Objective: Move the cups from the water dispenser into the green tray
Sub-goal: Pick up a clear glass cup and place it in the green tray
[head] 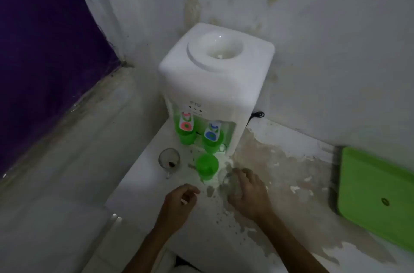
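Note:
A white water dispenser (215, 75) stands in the corner of the counter. Two green cups sit under its taps, one on the left (186, 137) and one on the right (212, 144). A third green cup (207, 166) stands on the counter in front of them. Left of it is a clear glass mug (169, 159). My right hand (248, 194) curves around what looks like a faint clear glass (226, 183), just right of the front green cup. My left hand (179, 203) hovers loosely curled and holds nothing. The green tray (376, 201) lies at the far right.
The counter (291, 172) has peeling, stained paint, and its left edge (134, 172) drops off to a lower surface. White walls close in behind the dispenser. A black cord (257, 115) shows behind its right side. A purple panel (44, 48) fills the upper left.

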Available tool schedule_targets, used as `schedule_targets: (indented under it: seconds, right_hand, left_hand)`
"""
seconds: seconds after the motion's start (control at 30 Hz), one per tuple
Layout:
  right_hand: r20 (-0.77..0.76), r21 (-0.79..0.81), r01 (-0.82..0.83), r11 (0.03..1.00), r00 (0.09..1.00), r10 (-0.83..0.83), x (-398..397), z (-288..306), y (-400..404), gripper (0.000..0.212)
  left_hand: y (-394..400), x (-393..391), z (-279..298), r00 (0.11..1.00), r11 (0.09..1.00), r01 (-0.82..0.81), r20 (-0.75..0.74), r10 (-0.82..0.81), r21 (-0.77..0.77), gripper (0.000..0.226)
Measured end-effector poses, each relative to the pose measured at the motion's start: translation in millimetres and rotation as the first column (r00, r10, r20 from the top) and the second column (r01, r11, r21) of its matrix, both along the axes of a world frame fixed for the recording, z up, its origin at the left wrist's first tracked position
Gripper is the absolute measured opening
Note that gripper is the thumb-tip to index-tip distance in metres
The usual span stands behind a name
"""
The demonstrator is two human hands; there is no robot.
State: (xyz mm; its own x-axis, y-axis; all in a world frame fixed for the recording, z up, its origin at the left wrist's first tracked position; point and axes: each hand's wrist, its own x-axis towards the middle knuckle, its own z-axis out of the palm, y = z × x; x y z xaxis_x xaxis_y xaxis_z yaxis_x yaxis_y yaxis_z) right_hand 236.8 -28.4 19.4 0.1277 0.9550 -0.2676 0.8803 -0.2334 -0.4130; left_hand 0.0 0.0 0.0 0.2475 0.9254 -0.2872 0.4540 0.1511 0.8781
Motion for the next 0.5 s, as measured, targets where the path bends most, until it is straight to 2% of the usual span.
schedule_targets:
  seconds: [0.1,0.2,0.33,0.5]
  right_hand:
    - [0.113,-0.099,-0.053,0.994,0.992,0.064,-10.9,-6.2,11.1,0.091]
    - [0.171,-0.156,-0.078,0.985,0.98,0.105,-15.0,-14.6,19.9,0.088]
    - [0.167,-0.216,-0.071,0.974,0.98,0.108,-16.5,-18.1,30.1,0.077]
    - [0.242,-0.319,-0.097,0.943,0.954,0.179,-18.3,-17.9,44.5,0.079]
  left_hand:
    - [14.7,-8.2,-5.7,0.999,0.999,0.051,-0.016,-0.051,-0.015,0.024]
    - [29.1,-10.4,-8.0,0.996,0.996,0.088,-0.013,-0.088,-0.018,0.025]
    - [46.6,-13.5,-8.9,0.99,0.99,0.138,-0.026,-0.138,0.009,0.031]
    - [59.8,-12.7,-10.2,0.983,0.982,0.184,-0.02,-0.183,0.032,0.033]
